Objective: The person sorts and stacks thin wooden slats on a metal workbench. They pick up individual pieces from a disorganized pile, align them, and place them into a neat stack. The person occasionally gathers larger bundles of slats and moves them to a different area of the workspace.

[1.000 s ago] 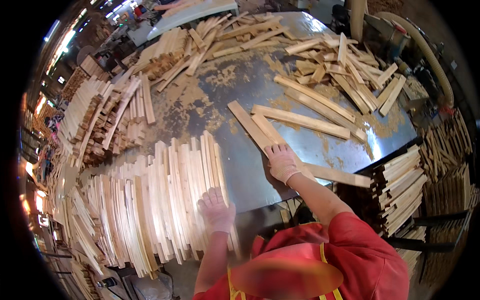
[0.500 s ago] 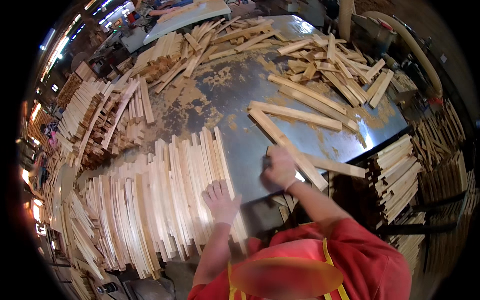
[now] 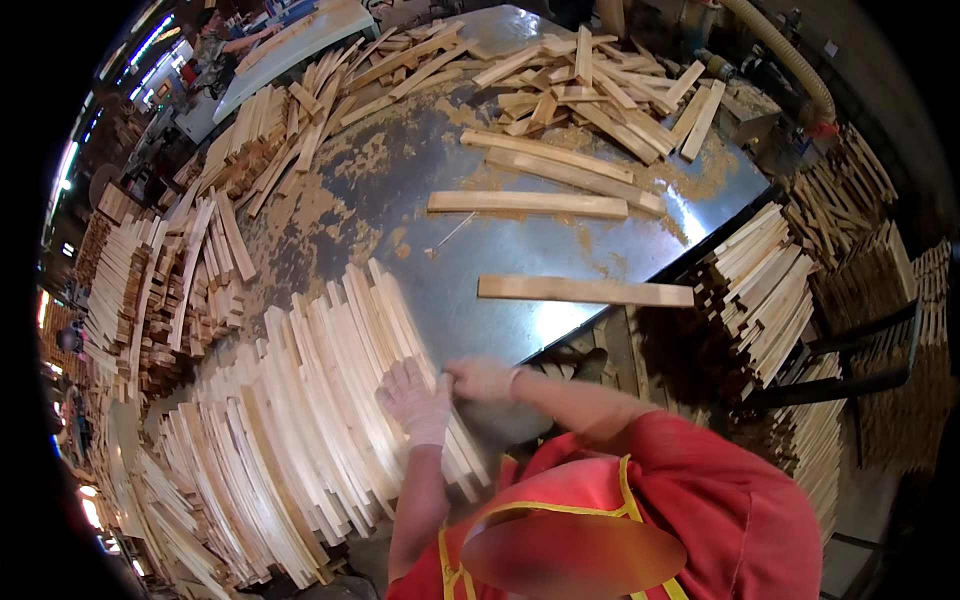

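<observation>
A row of pale wooden slats point(image 3: 335, 370) lies side by side on the metal-topped table. My left hand point(image 3: 415, 402), in a light glove, rests on the slats near the row's right end, fingers stretched out. At that right edge, my right hand point(image 3: 482, 380) is closed around the side of the outermost wooden slat point(image 3: 402, 312), partly blurred; its fingertips are hard to see. A single slat point(image 3: 585, 291) lies crosswise to the right, overhanging the table edge. Farther back is another loose slat point(image 3: 530, 204).
Jumbled slats point(image 3: 590, 95) cover the far side of the table point(image 3: 400, 225), among sawdust. Stacked pieces point(image 3: 150, 285) stand at the left. On the right are a slat stack point(image 3: 765, 290) and a black metal frame point(image 3: 840, 390). Another person point(image 3: 215, 45) is at the far left.
My right hand has moved left to the row's edge. The diagonal slat beside it has left its place on the table. My left hand stays on the row; the view has shifted.
</observation>
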`<action>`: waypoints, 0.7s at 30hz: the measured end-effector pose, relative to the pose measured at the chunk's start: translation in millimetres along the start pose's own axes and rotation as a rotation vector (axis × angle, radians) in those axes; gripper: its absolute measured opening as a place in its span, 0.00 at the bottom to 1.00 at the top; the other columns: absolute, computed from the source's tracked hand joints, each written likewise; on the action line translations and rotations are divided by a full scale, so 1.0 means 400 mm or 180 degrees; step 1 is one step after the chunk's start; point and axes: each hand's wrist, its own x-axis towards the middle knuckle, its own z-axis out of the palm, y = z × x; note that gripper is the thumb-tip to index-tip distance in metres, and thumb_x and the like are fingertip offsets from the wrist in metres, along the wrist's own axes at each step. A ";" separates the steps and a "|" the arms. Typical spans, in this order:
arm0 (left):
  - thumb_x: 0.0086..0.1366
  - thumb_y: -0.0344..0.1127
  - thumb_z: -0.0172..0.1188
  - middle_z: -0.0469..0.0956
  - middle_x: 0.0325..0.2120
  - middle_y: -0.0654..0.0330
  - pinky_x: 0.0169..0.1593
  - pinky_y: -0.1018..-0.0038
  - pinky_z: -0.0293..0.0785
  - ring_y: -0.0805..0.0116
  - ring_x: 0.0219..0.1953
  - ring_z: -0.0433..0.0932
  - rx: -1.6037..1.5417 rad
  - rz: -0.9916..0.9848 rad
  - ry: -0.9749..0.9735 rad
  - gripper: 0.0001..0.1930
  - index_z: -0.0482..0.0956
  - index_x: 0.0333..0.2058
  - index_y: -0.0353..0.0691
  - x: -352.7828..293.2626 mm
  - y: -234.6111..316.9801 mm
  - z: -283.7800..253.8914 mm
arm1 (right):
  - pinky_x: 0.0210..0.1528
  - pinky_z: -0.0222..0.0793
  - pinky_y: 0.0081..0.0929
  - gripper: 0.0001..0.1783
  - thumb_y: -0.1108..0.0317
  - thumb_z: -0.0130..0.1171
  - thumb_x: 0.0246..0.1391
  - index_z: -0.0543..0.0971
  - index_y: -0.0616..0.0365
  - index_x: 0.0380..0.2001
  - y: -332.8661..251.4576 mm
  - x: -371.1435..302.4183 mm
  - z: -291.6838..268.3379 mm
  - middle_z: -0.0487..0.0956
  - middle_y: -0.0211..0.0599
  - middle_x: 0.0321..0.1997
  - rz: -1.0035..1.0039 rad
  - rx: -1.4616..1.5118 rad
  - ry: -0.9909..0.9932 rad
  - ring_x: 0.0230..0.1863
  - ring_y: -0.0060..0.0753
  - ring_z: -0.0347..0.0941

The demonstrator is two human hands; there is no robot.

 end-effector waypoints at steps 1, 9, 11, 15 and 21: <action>0.66 0.65 0.60 0.61 0.76 0.51 0.80 0.44 0.36 0.47 0.79 0.51 0.0100 0.0099 -0.0012 0.47 0.63 0.76 0.42 -0.005 0.002 -0.010 | 0.55 0.74 0.57 0.21 0.65 0.60 0.48 0.81 0.62 0.47 0.004 0.003 -0.050 0.84 0.63 0.45 -0.0017 -0.0057 0.0169 0.51 0.69 0.80; 0.65 0.60 0.63 0.61 0.75 0.49 0.79 0.42 0.39 0.45 0.77 0.52 0.0219 0.0303 0.0079 0.43 0.67 0.75 0.51 -0.020 0.006 -0.022 | 0.52 0.78 0.55 0.34 0.51 0.70 0.47 0.77 0.49 0.58 0.342 -0.181 -0.412 0.84 0.52 0.44 0.1342 -0.2238 0.0372 0.50 0.59 0.82; 0.66 0.60 0.63 0.62 0.74 0.49 0.79 0.41 0.40 0.45 0.77 0.53 0.0162 0.0298 0.0102 0.41 0.68 0.74 0.52 -0.026 -0.005 -0.016 | 0.56 0.77 0.54 0.33 0.47 0.70 0.49 0.78 0.53 0.54 0.289 -0.119 -0.344 0.85 0.55 0.48 0.1255 -0.1429 0.0471 0.53 0.60 0.82; 0.66 0.60 0.64 0.64 0.72 0.49 0.77 0.41 0.44 0.45 0.74 0.58 0.0025 0.0408 0.0289 0.40 0.71 0.71 0.47 -0.019 -0.017 0.001 | 0.54 0.77 0.54 0.33 0.41 0.61 0.55 0.82 0.61 0.50 0.079 0.035 -0.138 0.86 0.62 0.46 0.1138 0.0003 0.0590 0.49 0.65 0.83; 0.61 0.53 0.67 0.71 0.65 0.51 0.75 0.44 0.52 0.45 0.70 0.64 0.0079 0.0963 0.0226 0.39 0.72 0.67 0.37 -0.019 0.119 -0.069 | 0.58 0.76 0.47 0.25 0.53 0.54 0.62 0.82 0.62 0.51 0.076 0.220 -0.020 0.85 0.61 0.52 -0.0004 -0.0472 -0.0802 0.54 0.59 0.83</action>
